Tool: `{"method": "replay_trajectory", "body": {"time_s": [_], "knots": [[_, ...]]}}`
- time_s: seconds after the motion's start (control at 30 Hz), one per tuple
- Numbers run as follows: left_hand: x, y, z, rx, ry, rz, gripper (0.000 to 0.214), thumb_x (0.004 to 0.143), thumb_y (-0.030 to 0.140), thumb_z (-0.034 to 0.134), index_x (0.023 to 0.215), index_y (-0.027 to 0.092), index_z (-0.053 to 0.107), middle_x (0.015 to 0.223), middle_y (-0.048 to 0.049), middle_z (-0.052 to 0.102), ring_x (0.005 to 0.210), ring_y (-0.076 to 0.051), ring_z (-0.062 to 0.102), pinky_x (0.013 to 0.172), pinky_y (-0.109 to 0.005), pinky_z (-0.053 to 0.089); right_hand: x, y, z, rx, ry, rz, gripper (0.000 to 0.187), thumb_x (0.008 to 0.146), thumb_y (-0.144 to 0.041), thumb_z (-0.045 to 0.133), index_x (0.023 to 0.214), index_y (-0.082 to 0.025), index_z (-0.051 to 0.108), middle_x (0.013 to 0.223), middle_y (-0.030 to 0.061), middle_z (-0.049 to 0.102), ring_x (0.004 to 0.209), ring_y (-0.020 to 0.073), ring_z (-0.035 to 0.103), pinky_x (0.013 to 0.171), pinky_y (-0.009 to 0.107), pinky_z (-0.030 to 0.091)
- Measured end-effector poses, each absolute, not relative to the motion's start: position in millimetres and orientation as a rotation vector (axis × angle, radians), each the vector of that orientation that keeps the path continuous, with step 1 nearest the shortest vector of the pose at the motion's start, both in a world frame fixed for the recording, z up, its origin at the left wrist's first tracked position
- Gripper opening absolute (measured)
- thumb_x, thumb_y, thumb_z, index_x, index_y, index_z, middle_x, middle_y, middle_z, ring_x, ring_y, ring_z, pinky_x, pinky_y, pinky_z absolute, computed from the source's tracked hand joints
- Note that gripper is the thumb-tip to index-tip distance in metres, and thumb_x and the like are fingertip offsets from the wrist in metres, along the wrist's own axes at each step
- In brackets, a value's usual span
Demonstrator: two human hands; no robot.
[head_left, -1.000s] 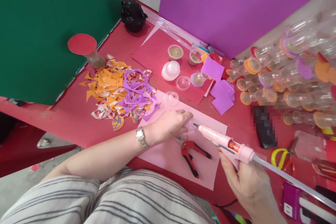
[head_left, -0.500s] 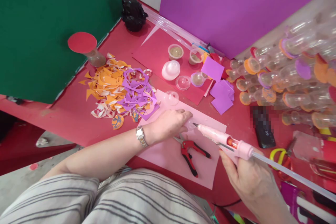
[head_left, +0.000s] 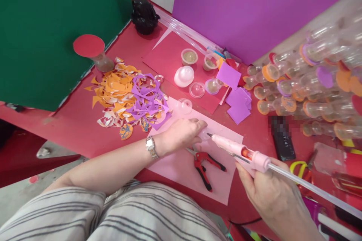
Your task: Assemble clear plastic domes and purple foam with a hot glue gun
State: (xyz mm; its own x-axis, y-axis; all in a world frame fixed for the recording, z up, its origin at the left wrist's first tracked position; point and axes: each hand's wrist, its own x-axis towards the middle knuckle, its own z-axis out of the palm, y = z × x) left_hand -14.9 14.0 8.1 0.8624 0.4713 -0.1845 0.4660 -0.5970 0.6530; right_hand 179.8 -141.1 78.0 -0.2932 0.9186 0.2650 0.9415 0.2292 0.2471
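Note:
My right hand (head_left: 268, 188) is wrapped round a pink hot glue gun (head_left: 230, 147), with a long clear glue stick (head_left: 308, 186) sticking out of its back. The gun's dark nozzle points left, at a small clear plastic dome lid (head_left: 204, 134). My left hand (head_left: 183, 133), a watch on its wrist, grips that lid with its fingers; they hide part of it. Below the left hand, red-and-black cutters (head_left: 204, 163) lie on a pink sheet (head_left: 223, 188). Another clear dome lid (head_left: 185, 106) rests near the sheet's top edge.
Orange and purple paper scraps (head_left: 118, 86) are heaped at the left. Small cups (head_left: 189, 57), a lid stack (head_left: 183, 76) and purple squares (head_left: 240, 105) lie beyond my hands. Clear hourglass-shaped assemblies (head_left: 319, 75) are piled at right, near a phone (head_left: 283, 139) and scissors (head_left: 301, 169).
Almost nothing differs. The glue gun has shifted very slightly left, its nozzle still at the dome lid, and my left hand keeps its hold.

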Motion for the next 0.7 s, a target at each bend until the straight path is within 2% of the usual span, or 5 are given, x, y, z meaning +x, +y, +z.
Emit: {"method": "replay_trajectory", "body": {"time_s": [0.27,0.47,0.7], "knots": [[-15.1,14.1,6.3,2.311,0.666,0.034,0.026,0.088,0.020,0.070,0.111,0.018,0.061,0.106,-0.0057,0.074,0.089,-0.018,0.072,0.071,-0.025,0.053,191.9,-143.6,80.6,-1.789,-2.561,-0.501,0.018,0.098,-0.031,0.059,0.088,-0.016,0.060,0.062,0.0001,0.058,0.057,0.0170,0.054,0.072,0.034,0.046],[-15.0,14.5,9.7,2.270,0.670,0.014,0.028,0.087,0.017,0.070,0.114,0.016,0.061,0.110,-0.0083,0.074,0.094,-0.020,0.073,0.076,-0.028,0.055,196.9,-146.1,77.9,-1.881,-2.564,-0.447,0.025,0.100,-0.035,0.053,0.081,-0.019,0.059,0.058,0.0006,0.056,0.056,0.0184,0.053,0.069,0.035,0.043],[-14.5,15.2,12.5,2.262,0.667,-0.032,0.026,0.088,0.016,0.067,0.114,0.016,0.061,0.107,-0.0078,0.074,0.090,-0.019,0.071,0.070,-0.026,0.050,186.8,-136.5,85.8,-1.770,-2.568,-0.546,0.024,0.101,-0.032,0.051,0.081,-0.019,0.055,0.057,0.0019,0.057,0.054,0.0190,0.054,0.063,0.035,0.042]]}}
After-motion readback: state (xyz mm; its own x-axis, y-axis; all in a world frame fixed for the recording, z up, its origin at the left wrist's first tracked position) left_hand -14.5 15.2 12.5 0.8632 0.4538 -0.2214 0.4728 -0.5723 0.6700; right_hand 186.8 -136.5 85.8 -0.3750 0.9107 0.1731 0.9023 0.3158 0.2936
